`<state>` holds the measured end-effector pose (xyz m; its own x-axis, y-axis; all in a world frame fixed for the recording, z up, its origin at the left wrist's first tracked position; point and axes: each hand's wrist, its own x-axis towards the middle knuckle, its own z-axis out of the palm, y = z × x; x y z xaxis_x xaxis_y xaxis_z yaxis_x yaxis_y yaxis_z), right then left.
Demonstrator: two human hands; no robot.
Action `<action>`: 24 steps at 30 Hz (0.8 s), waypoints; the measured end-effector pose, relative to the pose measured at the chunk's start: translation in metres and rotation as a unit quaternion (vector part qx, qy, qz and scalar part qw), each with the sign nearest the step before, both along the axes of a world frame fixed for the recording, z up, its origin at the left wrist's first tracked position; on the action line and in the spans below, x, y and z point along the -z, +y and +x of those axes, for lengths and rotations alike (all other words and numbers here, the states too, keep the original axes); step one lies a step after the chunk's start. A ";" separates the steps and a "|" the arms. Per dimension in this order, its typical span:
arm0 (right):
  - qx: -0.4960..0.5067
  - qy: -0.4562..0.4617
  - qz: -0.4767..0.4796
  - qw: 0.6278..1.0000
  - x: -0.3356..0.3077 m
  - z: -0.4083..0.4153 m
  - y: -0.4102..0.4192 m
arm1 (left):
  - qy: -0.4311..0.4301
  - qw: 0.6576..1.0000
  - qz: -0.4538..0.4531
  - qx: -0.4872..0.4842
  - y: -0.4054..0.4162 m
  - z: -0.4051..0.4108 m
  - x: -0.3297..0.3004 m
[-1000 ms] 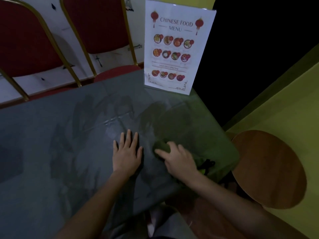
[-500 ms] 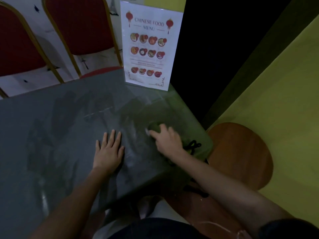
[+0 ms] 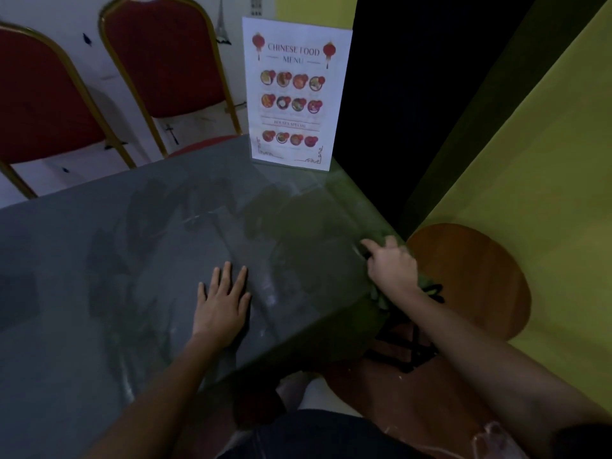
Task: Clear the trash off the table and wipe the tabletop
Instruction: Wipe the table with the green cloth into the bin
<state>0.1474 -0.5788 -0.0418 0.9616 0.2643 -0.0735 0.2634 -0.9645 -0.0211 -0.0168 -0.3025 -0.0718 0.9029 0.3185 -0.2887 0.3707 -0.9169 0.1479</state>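
Note:
The dark glass tabletop (image 3: 99, 260) fills the left and middle of the head view, streaked with wet smears. My left hand (image 3: 222, 301) lies flat on it, fingers spread, holding nothing. My right hand (image 3: 392, 266) presses a green cloth (image 3: 427, 283) against the table's right edge; most of the cloth is hidden under the hand, with a black-patterned part sticking out behind the wrist. No trash shows on the table.
A white "Chinese Food Menu" stand (image 3: 294, 94) is upright at the far right corner of the table. Two red chairs with gold frames (image 3: 172, 61) stand behind the table. A round wooden stool (image 3: 473, 276) sits right of the table beside a yellow-green wall (image 3: 546, 160).
My right hand has slid the cloth rightward across the glass, from beside the left hand to the table's right edge. The left hand stays flat in place.

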 end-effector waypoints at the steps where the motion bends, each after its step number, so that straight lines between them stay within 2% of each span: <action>1: -0.022 0.005 0.008 1.000 0.001 -0.016 0.017 | 0.001 1.000 -0.004 -0.001 0.003 -0.008 -0.001; 6: -0.189 0.056 0.052 0.979 0.003 -0.121 0.086 | -0.006 1.000 -0.003 -0.001 0.016 -0.047 -0.001; 9: -0.272 0.047 0.034 0.961 0.006 -0.145 0.089 | -0.005 1.000 -0.010 0.009 0.023 -0.068 -0.002; 13: -0.140 0.026 -0.021 0.990 0.003 -0.100 0.050 | -0.005 1.000 -0.005 0.018 0.034 -0.093 -0.004; 17: -0.029 -0.007 -0.018 0.999 0.000 -0.095 0.055 | -0.005 1.000 0.016 0.008 0.044 -0.121 0.000; 19: -0.040 -0.018 -0.007 0.999 0.001 -0.113 0.085 | -0.010 1.000 0.013 0.001 0.049 -0.133 0.004; 24: -0.175 0.005 0.027 0.984 0.007 -0.173 0.169 | -0.031 0.998 0.019 -0.054 0.062 -0.153 0.004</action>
